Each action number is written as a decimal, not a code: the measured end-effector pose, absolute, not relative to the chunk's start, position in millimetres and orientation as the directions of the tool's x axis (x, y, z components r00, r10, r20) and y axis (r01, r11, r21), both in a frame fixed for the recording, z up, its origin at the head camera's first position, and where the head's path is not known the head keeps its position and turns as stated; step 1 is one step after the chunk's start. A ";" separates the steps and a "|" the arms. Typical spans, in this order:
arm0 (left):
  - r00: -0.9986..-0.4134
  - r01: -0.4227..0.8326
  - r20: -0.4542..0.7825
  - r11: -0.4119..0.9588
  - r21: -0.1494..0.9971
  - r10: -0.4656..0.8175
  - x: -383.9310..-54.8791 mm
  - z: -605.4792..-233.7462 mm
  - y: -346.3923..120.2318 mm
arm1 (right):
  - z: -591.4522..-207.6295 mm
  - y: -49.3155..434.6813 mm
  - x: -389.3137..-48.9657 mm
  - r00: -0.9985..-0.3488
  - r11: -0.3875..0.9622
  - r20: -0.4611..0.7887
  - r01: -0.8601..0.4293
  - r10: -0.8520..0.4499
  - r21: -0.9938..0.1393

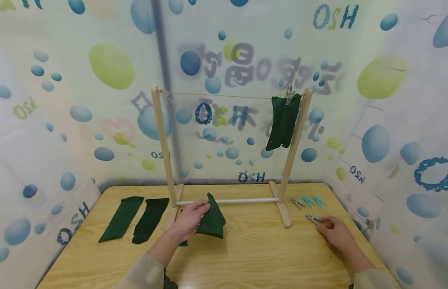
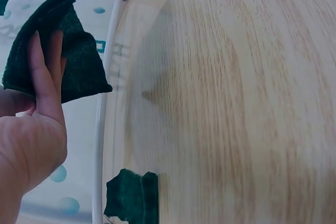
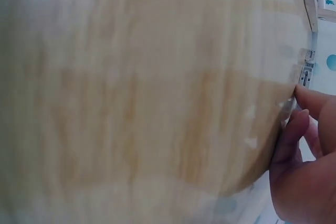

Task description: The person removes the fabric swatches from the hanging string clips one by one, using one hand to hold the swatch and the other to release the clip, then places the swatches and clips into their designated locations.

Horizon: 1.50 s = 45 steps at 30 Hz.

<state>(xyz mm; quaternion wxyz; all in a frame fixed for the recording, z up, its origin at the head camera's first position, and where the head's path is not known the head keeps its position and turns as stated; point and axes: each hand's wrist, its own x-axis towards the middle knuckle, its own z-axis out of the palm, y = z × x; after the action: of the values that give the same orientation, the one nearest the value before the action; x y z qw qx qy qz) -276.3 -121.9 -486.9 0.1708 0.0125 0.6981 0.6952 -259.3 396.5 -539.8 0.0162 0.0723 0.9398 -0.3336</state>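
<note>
My left hand (image 1: 189,220) pinches a dark green cloth (image 1: 212,220) between thumb and fingers, above the table's middle. In the left wrist view, the raised cloth (image 2: 81,61) hangs folded over the fingers. At the right, my right hand (image 1: 337,235) pinches the near end of a metal clothespin (image 1: 313,219) low over the tabletop. The right wrist view shows that clothespin (image 3: 305,72) just beyond the fingertips, partly hidden. Another green cloth (image 1: 283,120) hangs from a string, with a metal clothespin (image 1: 290,95) on it near the right post.
The wooden frame (image 1: 162,144) carries the string (image 1: 216,95) and a white lower bar (image 1: 245,200). Two green cloths (image 1: 121,218) (image 1: 151,220) lie at the left; another is partly hidden behind my left wrist. A metal clothespin (image 1: 297,204) and two turquoise clothespins (image 1: 313,201) lie back right.
</note>
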 end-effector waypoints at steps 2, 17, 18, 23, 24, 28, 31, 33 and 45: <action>-0.941 -0.223 -0.226 0.040 0.974 0.250 -276.5 -486.7 -120.3 | -539.9 397.1 -260.0 -0.990 0.783 -0.085 0.144 0.116 -0.605; -0.928 -0.267 -0.278 0.078 0.961 0.248 -279.6 -496.9 -111.4 | -533.0 394.6 -263.0 -0.988 0.804 -0.129 0.149 0.090 -0.576; -0.928 -0.270 -0.290 0.113 0.956 0.232 -278.4 -498.4 -111.7 | -532.8 394.9 -263.3 -0.988 0.804 -0.127 0.144 0.086 -0.577; -0.919 -0.279 -0.338 0.270 0.922 0.204 -268.7 -504.6 -115.6 | -533.2 396.1 -263.8 -0.988 0.805 -0.135 0.138 0.073 -0.577; -0.916 -0.279 -0.340 0.270 0.922 0.213 -266.4 -504.2 -116.4 | -532.9 395.7 -263.6 -0.988 0.805 -0.138 0.141 0.074 -0.576; -0.918 -0.243 -0.329 0.342 0.908 0.220 -258.3 -498.0 -120.3 | -531.3 393.8 -262.5 -0.985 0.804 -0.152 0.156 0.083 -0.574; -0.928 -0.196 -0.312 0.444 0.874 0.205 -251.6 -492.8 -124.7 | -531.3 393.3 -261.4 -0.983 0.805 -0.163 0.161 0.080 -0.571; -0.931 -0.176 -0.304 0.481 0.859 0.202 -246.7 -489.2 -127.7 | -531.6 393.0 -261.0 -0.982 0.806 -0.168 0.165 0.082 -0.569; -0.905 -0.002 -0.250 0.584 0.812 0.344 -259.5 -518.4 -148.6 | -531.7 393.5 -261.0 -0.984 0.805 -0.163 0.150 0.067 -0.574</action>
<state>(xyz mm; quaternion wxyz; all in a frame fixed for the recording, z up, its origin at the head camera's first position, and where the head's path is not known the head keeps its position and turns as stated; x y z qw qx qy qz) -259.5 -148.6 -518.4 0.1943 0.0985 0.8684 0.4454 -261.0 393.5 -531.7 0.0674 0.0571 0.9476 -0.3071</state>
